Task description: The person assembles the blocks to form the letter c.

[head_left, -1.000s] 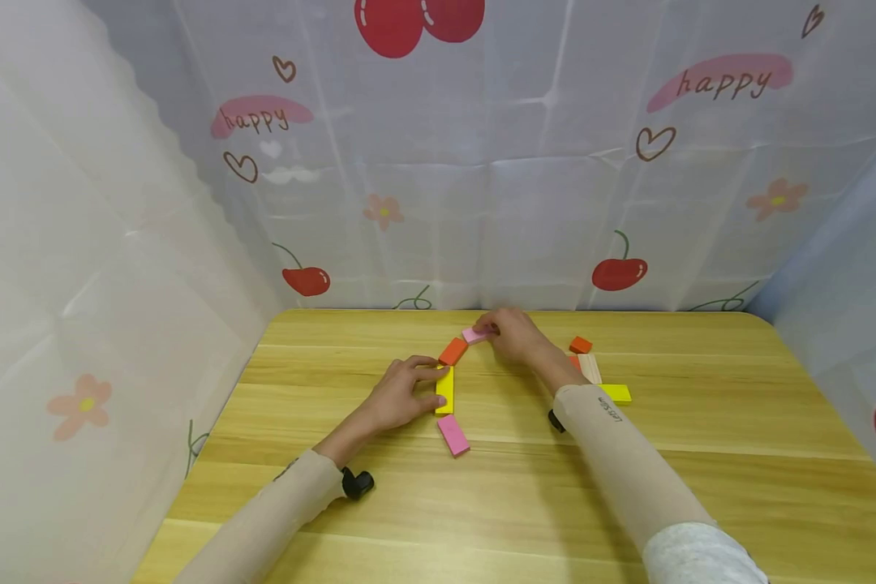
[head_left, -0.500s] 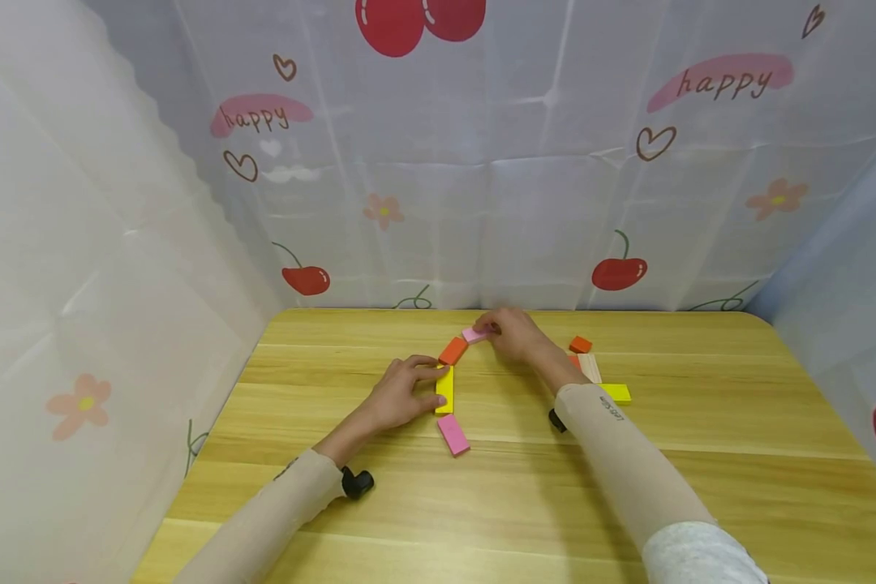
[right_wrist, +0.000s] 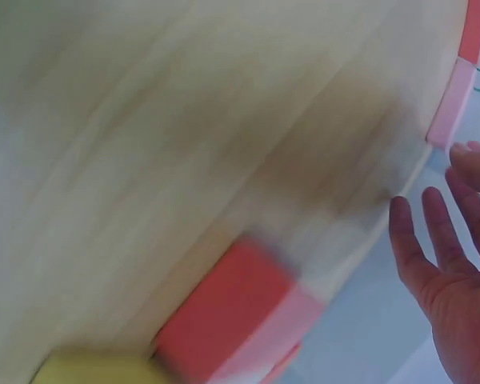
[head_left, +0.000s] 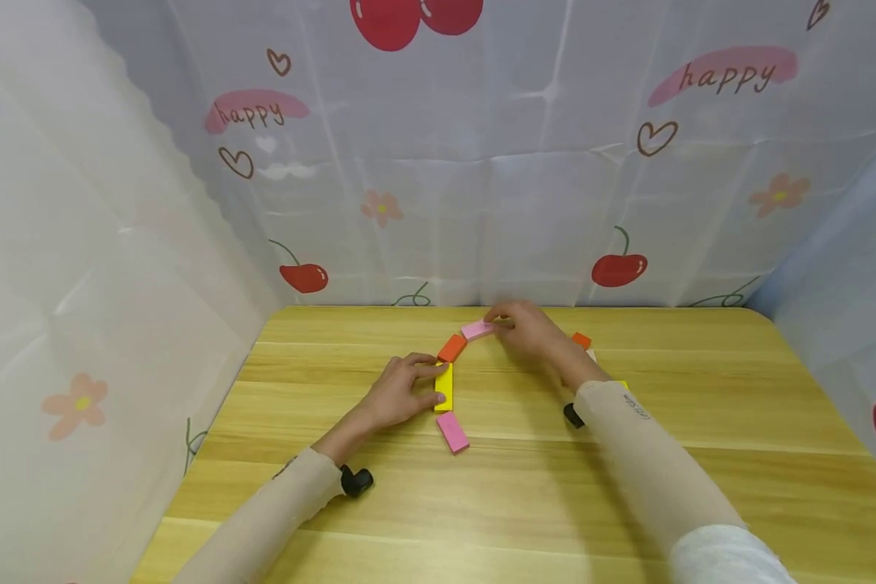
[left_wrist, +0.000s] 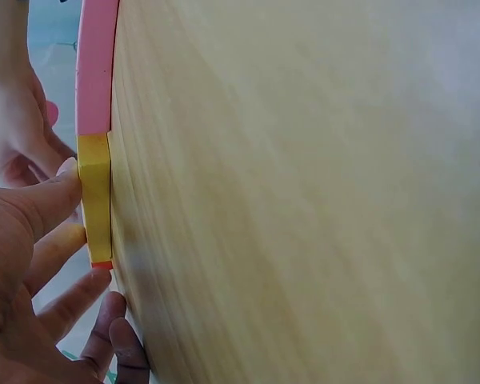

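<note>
On the table, a curved row of flat wooden blocks runs away from me: a pink block (head_left: 453, 432), a yellow block (head_left: 446, 388), an orange block (head_left: 453, 347) and a light pink block (head_left: 476, 329). My left hand (head_left: 397, 393) rests its thumb and fingertips on the yellow block, fingers loosely extended, as the left wrist view also shows on the yellow block (left_wrist: 96, 196). Just right of the light pink block hovers my right hand (head_left: 529, 332). In the right wrist view its fingers are spread, with a small gap to the light pink block (right_wrist: 452, 104).
Beside the right forearm lie more blocks, partly hidden: an orange one (head_left: 581, 340), a pale wood one (head_left: 591, 354) and a yellow one (head_left: 623, 384). A printed curtain (head_left: 438, 219) hangs behind the far edge of the wooden table (head_left: 380, 519).
My right hand has let go of the light pink block and shifted right, its forearm now covering more of the loose blocks. My left hand stays on the yellow block.
</note>
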A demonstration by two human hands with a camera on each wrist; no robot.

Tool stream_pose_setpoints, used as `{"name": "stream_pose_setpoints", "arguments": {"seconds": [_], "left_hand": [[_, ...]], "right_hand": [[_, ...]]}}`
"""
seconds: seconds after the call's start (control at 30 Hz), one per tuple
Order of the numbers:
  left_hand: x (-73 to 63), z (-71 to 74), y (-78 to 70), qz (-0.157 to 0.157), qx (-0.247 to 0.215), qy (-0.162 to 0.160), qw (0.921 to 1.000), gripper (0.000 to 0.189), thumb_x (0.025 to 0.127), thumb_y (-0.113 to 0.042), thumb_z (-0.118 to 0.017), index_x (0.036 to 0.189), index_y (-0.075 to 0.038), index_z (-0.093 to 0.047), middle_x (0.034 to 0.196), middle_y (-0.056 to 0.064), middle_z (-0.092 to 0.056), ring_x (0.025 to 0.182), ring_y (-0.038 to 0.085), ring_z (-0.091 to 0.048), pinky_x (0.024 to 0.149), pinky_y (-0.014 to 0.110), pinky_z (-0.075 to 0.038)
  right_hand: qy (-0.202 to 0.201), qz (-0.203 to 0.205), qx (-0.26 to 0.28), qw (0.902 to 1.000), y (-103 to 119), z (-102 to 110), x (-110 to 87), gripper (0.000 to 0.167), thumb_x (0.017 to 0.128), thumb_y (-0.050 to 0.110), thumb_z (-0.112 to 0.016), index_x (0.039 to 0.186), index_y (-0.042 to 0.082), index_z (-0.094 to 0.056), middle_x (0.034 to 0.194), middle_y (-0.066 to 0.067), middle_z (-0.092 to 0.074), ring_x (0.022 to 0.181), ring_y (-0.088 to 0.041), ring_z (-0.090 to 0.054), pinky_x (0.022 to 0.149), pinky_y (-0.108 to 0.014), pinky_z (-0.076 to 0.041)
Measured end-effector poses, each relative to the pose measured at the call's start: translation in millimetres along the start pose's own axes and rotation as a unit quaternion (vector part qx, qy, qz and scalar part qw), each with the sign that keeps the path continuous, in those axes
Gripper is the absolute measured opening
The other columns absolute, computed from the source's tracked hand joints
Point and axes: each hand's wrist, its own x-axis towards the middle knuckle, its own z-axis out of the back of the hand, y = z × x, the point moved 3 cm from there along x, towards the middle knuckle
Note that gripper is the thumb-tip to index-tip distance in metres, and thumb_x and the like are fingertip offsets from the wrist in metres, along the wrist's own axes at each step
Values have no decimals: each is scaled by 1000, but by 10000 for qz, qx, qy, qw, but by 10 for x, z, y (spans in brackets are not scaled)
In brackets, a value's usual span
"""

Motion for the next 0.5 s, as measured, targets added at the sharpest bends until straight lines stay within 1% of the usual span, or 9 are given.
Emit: {"name": "stream_pose_setpoints", "arguments": {"seconds": [0.13,0.23,0.27,0.37,0.43,0.5], "left_hand": [[8,-13,-7,-21,-29,38,10000,57,101,-35,-78,153,-20,-62,162,7,-55,133,33,-50,103,44,-42],[2,-14,-3,51,-55,50,10000,57,100,-35,-78,153,-21,-62,162,7,-54,134,33,-49,105,46,-43],[2,-13,1,81,-60,49,9999,57,100,-35,-78,153,-21,-62,162,7,-54,136,34,-49,107,47,-43],[1,-14,15,179,-54,45,9998,57,100,-36,-79,153,-23,-63,163,6,-54,137,34,-48,109,48,-43],[3,-21,21,193,-44,41,9998,57,99,-36,-79,153,-24,-63,163,5,-54,136,33,-48,109,47,-43],[3,-33,16,174,-77,32,9998,57,99,-36,-80,153,-24,-63,162,5,-55,133,33,-49,106,46,-43]], "right_hand": [[-36,83,-93,9999,-93,148,-185,27,104,5,-64,128,6,-77,140,-17,-72,138,-43,-62,116,-60,-49],[-66,172,-111,9998,-174,252,-345,27,103,3,-65,128,4,-77,138,-18,-73,136,-43,-63,114,-61,-50],[-54,148,-98,9998,-196,287,-399,27,103,3,-65,128,3,-77,138,-18,-73,136,-43,-63,113,-61,-51],[44,55,-105,9999,-257,381,-566,27,104,4,-67,128,3,-77,138,-19,-73,134,-44,-63,112,-62,-51],[99,43,-257,9996,-288,429,-674,26,103,6,-68,128,3,-77,134,-18,-74,128,-43,-65,108,-60,-53],[96,31,-442,9990,-314,464,-790,25,103,9,-71,125,2,-78,126,-18,-77,117,-39,-69,102,-58,-56]]}}
